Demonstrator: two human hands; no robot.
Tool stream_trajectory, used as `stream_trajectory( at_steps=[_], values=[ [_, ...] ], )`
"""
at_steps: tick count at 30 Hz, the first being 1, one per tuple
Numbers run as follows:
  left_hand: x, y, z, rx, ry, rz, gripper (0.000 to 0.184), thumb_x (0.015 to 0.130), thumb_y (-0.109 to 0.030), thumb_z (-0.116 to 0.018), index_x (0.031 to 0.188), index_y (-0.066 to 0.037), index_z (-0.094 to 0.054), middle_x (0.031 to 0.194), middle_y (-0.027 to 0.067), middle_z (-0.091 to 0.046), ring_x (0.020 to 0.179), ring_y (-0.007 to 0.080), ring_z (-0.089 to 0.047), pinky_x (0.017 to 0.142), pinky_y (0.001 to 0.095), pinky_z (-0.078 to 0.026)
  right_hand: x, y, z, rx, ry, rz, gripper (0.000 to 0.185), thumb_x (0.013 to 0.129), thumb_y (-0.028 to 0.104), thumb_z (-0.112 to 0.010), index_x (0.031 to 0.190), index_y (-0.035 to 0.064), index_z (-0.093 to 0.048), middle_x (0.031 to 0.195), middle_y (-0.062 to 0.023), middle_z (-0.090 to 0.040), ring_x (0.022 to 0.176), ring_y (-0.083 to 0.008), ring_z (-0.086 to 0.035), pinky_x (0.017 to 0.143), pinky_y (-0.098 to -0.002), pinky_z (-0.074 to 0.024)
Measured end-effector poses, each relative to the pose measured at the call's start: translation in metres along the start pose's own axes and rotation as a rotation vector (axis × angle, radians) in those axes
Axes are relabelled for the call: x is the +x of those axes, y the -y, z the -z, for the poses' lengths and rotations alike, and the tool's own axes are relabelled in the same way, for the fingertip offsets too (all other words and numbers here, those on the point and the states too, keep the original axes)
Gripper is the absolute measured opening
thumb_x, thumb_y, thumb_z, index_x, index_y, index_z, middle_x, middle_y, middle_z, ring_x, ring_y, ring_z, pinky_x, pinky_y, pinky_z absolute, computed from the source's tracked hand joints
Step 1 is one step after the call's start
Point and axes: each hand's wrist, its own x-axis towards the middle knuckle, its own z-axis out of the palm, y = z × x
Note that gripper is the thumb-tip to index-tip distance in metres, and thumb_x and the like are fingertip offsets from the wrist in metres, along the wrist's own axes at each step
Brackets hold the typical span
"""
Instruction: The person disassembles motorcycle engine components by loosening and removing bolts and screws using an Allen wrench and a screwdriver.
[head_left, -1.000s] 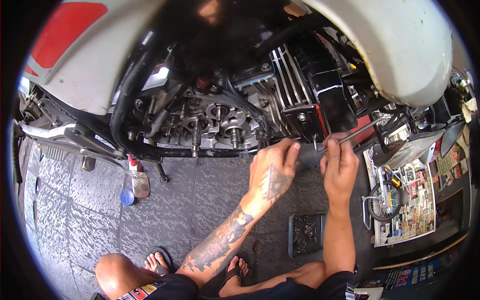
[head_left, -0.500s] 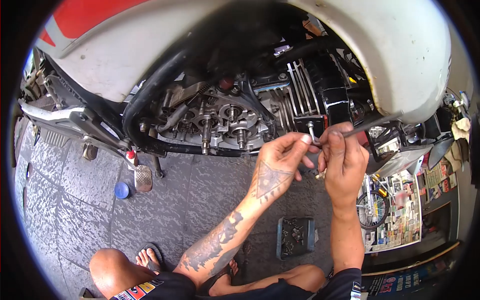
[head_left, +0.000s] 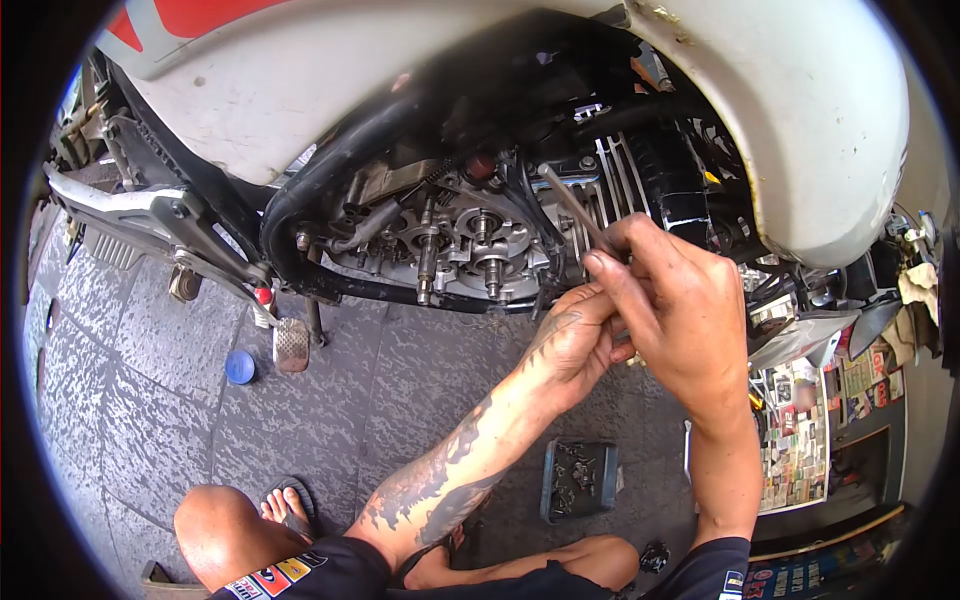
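The hex key (head_left: 572, 202) is right of the upper centre, slanting across the engine's finned side; its free end shows at the upper left, while its other end disappears among the fingers. The right hand (head_left: 675, 300) is closed narrowly around it, thumb against the shaft. The left hand (head_left: 575, 345) is curled just beneath, partly covered by the right, so whether it grips anything cannot be told. Behind them, the engine (head_left: 480, 245) lies exposed, its shafts and gears visible but its upper recess lost in shadow. The white fairing (head_left: 800, 120) is cut off by the top edge. Lower down, a tray (head_left: 550, 505) on the floor (head_left: 330, 410) contains small metal parts too small to identify. A ribbed metal pedal (head_left: 291, 346) and a blue cap (head_left: 240, 367) are at left; at right, a sticker-covered panel (head_left: 800, 440) is partly hidden by the right forearm.
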Motion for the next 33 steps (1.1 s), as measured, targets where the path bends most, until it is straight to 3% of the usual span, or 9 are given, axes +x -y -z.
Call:
stream_trajectory(
  at_steps=[3, 7, 9, 10, 13, 14, 17, 26, 33],
  values=[
    [0.0, 0.005, 0.0, -0.027, -0.055, -0.033, 0.022, 0.096, -0.028, -0.05, 0.101, -0.009, -0.059, 0.087, -0.003, -0.06, 0.074, 0.0044, -0.055, 0.055, 0.0189, -0.04, 0.006, 0.005, 0.003, -0.057, -0.003, 0.046, 0.019, 0.083, 0.022, -0.065, 0.082, 0.005, -0.055, 0.069, -0.0115, -0.06, 0.058, -0.0319, -0.06, 0.048, -0.038, -0.0453],
    [0.003, 0.003, 0.002, -0.008, -0.04, -0.007, 0.02, 0.095, -0.028, -0.051, 0.097, -0.01, -0.058, 0.083, -0.0041, -0.059, 0.069, 0.0038, -0.054, 0.051, 0.0171, -0.037, 0.002, -0.001, -0.003, -0.004, -0.178, 0.038, 0.02, 0.084, 0.016, -0.064, 0.073, 0.0022, -0.055, 0.065, -0.0122, -0.059, 0.054, -0.0302, -0.058, 0.047, -0.0364, -0.043],
    [0.003, 0.001, 0.002, 0.041, 0.021, -0.029, 0.021, 0.094, -0.031, -0.054, 0.093, -0.01, -0.058, 0.078, -0.005, -0.056, 0.065, 0.0032, -0.052, 0.049, 0.0166, -0.037, -0.004, -0.006, -0.007, 0.114, -0.352, -0.075, 0.016, 0.086, 0.012, -0.061, 0.075, 0.0014, -0.056, 0.063, -0.0136, -0.057, 0.052, -0.0289, -0.057, 0.047, -0.0352, -0.043],
    [0.003, 0.002, -0.002, 0.011, -0.029, -0.03, 0.023, 0.093, -0.033, -0.055, 0.089, -0.01, -0.059, 0.076, -0.0051, -0.054, 0.063, 0.0031, -0.051, 0.047, 0.0159, -0.036, -0.007, -0.013, -0.005, 0.042, -0.374, -0.133, 0.015, 0.089, 0.011, -0.057, 0.078, 0.0009, -0.057, 0.061, -0.0131, -0.057, 0.05, -0.0252, -0.057, 0.047, -0.0335, -0.0425],
    [0.003, 0.003, -0.002, 0.056, -0.035, -0.037, 0.023, 0.094, -0.03, -0.053, 0.093, -0.007, -0.059, 0.075, -0.0042, -0.054, 0.064, 0.0034, -0.052, 0.045, 0.0152, -0.036, -0.017, -0.028, -0.011, 0.242, -0.487, -0.249, 0.023, 0.094, 0.014, -0.052, 0.077, -0.0005, -0.057, 0.058, -0.0051, -0.056, 0.047, -0.0097, -0.051, 0.042, -0.0291, -0.0383],
    [0.002, 0.003, -0.003, 0.054, -0.032, -0.036, 0.023, 0.094, -0.03, -0.053, 0.093, -0.007, -0.059, 0.075, -0.0042, -0.054, 0.064, 0.0034, -0.052, 0.045, 0.0152, -0.036, -0.02, -0.027, -0.008, 0.338, -0.464, -0.333, 0.026, 0.096, 0.016, -0.049, 0.076, 0.0, -0.056, 0.058, -0.0007, -0.053, 0.047, -0.0042, -0.045, 0.04, -0.0236, -0.0344],
    [0.001, 0.003, -0.005, 0.09, -0.072, -0.067, 0.024, 0.094, -0.03, -0.053, 0.093, -0.007, -0.059, 0.074, -0.0041, -0.053, 0.062, 0.0029, -0.051, 0.043, 0.0144, -0.036, -0.026, -0.036, -0.016, 0.562, -0.581, -0.395, 0.026, 0.097, 0.017, -0.048, 0.078, 0.0009, -0.056, 0.059, 0.0008, -0.051, 0.047, -0.0014, -0.042, 0.039, -0.0186, -0.0312],
    [0.001, 0.003, -0.007, 0.258, -0.16, -0.127, 0.023, 0.093, -0.027, -0.056, 0.09, -0.005, -0.061, 0.072, -0.0038, -0.052, 0.057, 0.0015, -0.048, 0.041, 0.0135, -0.035, -0.044, -0.05, -0.037, 0.898, -0.778, -0.581, 0.031, 0.098, 0.023, -0.046, 0.078, 0.0, -0.054, 0.053, 0.0004, -0.042, 0.041, -0.0043, -0.036, 0.035, -0.0187, -0.0294],
    [0.001, 0.002, -0.01, 0.413, -0.265, -0.199, 0.023, 0.09, -0.026, -0.062, 0.078, -0.006, -0.06, 0.06, -0.0038, -0.05, 0.048, 0.0014, -0.043, 0.038, 0.0151, -0.032, -0.054, -0.051, -0.059, 1.062, -0.928, -0.719, 0.03, 0.094, 0.021, -0.047, 0.076, -0.0012, -0.055, 0.049, 0.0008, -0.039, 0.039, -0.0051, -0.033, 0.034, -0.0199, -0.0252]
  ],
)
